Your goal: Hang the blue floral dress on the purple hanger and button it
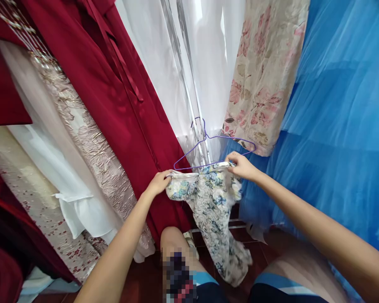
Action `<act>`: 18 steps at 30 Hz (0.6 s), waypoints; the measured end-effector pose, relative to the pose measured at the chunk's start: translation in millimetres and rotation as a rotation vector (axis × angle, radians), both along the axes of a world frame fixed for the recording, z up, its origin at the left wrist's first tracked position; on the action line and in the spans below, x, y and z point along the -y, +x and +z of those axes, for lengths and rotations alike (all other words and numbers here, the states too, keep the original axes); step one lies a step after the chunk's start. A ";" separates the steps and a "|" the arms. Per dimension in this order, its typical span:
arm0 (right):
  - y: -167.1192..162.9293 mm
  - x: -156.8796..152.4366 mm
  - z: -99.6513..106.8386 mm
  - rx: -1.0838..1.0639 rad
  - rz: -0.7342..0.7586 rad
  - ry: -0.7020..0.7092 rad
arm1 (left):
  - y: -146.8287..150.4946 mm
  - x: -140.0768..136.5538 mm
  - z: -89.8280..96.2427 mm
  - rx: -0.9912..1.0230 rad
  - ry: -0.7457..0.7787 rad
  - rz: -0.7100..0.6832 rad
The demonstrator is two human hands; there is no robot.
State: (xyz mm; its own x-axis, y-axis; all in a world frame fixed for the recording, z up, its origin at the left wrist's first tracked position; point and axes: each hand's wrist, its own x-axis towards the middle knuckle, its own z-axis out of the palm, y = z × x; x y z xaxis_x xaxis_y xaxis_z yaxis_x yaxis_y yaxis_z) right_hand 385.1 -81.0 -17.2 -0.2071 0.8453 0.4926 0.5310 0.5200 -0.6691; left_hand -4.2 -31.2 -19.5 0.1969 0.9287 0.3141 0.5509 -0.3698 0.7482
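Note:
A white dress with a blue and yellow floral print (212, 210) hangs between my hands, its lower end dangling above the floor by my knees. My left hand (159, 183) is closed on the dress's top edge at the left. At the right, my right hand (239, 165) pinches the same edge between thumb and fingers. Just above and behind the dress is a thin purple hanger (205, 138), its hook near white ribbons (189, 92). Whether the dress is attached to the hanger I cannot tell.
Hanging garments surround me: a dark red dress (120, 105), white fabric (151, 54), a beige floral garment (259, 84) and a blue tulle dress (334, 126). Pale textured garments (85, 134) hang at the left. A metal rail (236, 224) runs low over the dark tiled floor (262, 252).

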 end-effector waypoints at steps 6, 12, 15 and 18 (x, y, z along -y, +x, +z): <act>-8.4 -19.6 -7.6 0.062 -0.090 0.054 | 43.7 -22.1 28.8 0.089 0.159 0.009; -7.3 -4.1 -19.4 0.074 -0.029 0.062 | 96.7 -2.2 44.2 0.007 0.408 -0.142; 12.6 3.3 -14.8 0.060 -0.015 0.138 | 101.1 6.4 49.8 -0.034 0.466 -0.057; 41.7 5.3 -4.5 -0.008 -0.163 0.290 | 98.6 10.9 53.0 -0.079 0.466 -0.027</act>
